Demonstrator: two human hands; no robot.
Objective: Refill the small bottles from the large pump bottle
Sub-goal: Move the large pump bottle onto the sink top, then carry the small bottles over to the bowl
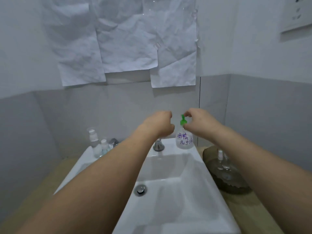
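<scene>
Large pump bottle (pixel 184 140), clear plastic w/ green pump, stands on sink (pixel 170 205) rim by tap, prob light & slick, so steady the body; right hand (pixel 198 123) pinches pump, left hand (pixel 159 124) curled, contents unclear.

Two bare forearms reach in from the lower edge, with no sleeves, watch, rings or gloves showing anywhere along them. The left hand (pixel 158 124) and right hand (pixel 198 122) are bare as well, nails short and unpainted where they show.
</scene>
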